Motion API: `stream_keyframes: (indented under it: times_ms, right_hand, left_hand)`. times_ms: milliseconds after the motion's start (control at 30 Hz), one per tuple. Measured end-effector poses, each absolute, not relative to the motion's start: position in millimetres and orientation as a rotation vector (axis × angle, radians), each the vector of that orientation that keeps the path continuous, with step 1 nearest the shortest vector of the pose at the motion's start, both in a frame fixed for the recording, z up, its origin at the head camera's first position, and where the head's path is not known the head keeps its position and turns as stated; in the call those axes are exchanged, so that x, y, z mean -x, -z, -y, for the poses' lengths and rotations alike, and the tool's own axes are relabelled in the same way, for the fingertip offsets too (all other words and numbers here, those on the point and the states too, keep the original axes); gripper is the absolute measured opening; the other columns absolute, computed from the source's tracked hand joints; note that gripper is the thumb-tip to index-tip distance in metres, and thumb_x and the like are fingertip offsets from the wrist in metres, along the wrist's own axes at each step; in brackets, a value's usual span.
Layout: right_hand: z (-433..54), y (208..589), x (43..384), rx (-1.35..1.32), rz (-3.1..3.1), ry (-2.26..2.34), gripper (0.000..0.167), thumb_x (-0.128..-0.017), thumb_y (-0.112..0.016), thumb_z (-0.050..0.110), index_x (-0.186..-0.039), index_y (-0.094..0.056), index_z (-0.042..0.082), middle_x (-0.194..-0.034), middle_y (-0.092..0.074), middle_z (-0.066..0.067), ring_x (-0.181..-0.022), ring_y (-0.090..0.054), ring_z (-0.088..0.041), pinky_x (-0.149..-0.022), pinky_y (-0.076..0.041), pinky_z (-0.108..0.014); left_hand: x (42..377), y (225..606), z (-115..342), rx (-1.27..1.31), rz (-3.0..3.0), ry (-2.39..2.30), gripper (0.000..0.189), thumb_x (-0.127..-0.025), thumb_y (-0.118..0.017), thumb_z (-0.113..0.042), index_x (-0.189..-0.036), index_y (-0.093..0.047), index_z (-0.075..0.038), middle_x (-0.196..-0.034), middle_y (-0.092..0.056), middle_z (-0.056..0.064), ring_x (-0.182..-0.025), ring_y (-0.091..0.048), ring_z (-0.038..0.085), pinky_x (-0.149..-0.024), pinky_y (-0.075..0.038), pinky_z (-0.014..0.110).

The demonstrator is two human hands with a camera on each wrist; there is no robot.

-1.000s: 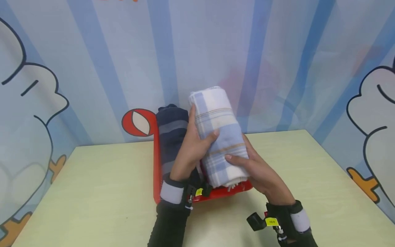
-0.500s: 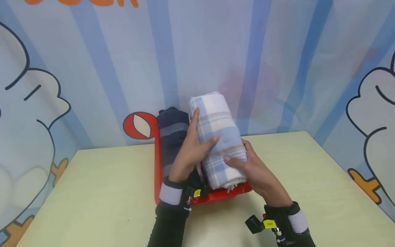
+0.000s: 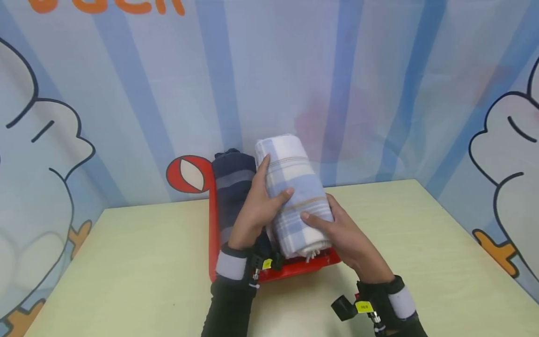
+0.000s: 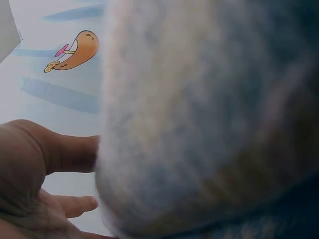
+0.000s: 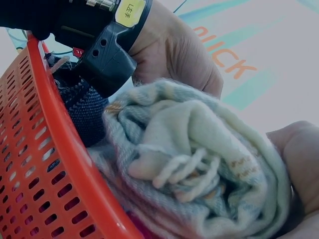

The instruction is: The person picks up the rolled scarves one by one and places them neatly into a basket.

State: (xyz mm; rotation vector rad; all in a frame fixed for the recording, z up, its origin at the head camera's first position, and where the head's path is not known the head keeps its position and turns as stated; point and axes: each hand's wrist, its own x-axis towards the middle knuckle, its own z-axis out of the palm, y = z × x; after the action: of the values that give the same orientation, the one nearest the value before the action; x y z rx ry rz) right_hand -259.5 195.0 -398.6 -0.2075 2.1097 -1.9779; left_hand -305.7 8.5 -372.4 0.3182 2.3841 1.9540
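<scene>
Both hands hold a rolled white-and-blue plaid scarf (image 3: 296, 187) with fringe at its near end. My left hand (image 3: 258, 208) grips its left side, thumb across the top. My right hand (image 3: 351, 241) grips the lower right side, its thumb also on top. The roll lies tilted over the right part of a red basket (image 3: 213, 234), its near end close to the front rim. In the right wrist view the scarf's coiled end (image 5: 194, 159) is beside the perforated basket wall (image 5: 70, 149). The blurred roll (image 4: 199, 114) fills much of the left wrist view. The fingers underneath are hidden.
A dark navy striped textile roll (image 3: 233, 187) lies along the basket's left side. The basket stands on a pale table (image 3: 156, 252), close to the back wall (image 3: 278, 70), which carries cartoon prints. Side walls stand left and right.
The hands have lowered the plaid scarf slightly toward the basket, keeping the same grip. The head view has tilted up a little. The navy roll stays in place.
</scene>
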Motion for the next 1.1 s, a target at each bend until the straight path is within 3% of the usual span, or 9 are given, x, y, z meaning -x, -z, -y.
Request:
stream_keyframes:
  times_ms: [400, 700, 1100]
  right_hand:
    - [-195, 396, 260, 0.243, -2.074, 1.958, 0.073, -0.098, -0.058, 0.016, -0.156, -0.013, 0.016, -0.140, -0.046, -0.021, -0.108, -0.061, -0.023, -0.091, -0.055, -0.032]
    - [-189, 398, 263, 0.092, -2.030, 2.026, 0.084, -0.096, -0.060, 0.013, -0.157, -0.005, 0.033, -0.146, -0.039, -0.017, -0.109, -0.061, -0.025, -0.089, -0.057, -0.035]
    - [-183, 399, 267, 0.013, -2.047, 2.038, 0.086, -0.096, -0.061, 0.016, -0.157, -0.003, 0.033, -0.151, -0.037, -0.014, -0.109, -0.062, -0.026, -0.089, -0.057, -0.035]
  left_hand:
    - [307, 371, -7, -0.279, -2.388, -1.933, 0.090, -0.094, -0.066, -0.013, -0.160, -0.008, -0.028, -0.165, -0.013, 0.013, -0.144, -0.028, 0.037, -0.115, -0.033, 0.059]
    - [307, 372, -8, -0.226, -2.438, -1.882, 0.084, -0.095, -0.063, -0.012, -0.160, -0.011, -0.027, -0.165, -0.010, 0.013, -0.146, -0.025, 0.039, -0.117, -0.030, 0.061]
    - [310, 375, -5, -0.217, -2.440, -1.829, 0.080, -0.097, -0.061, -0.015, -0.161, -0.013, -0.023, -0.167, -0.006, 0.014, -0.153, -0.014, 0.036, -0.121, -0.022, 0.060]
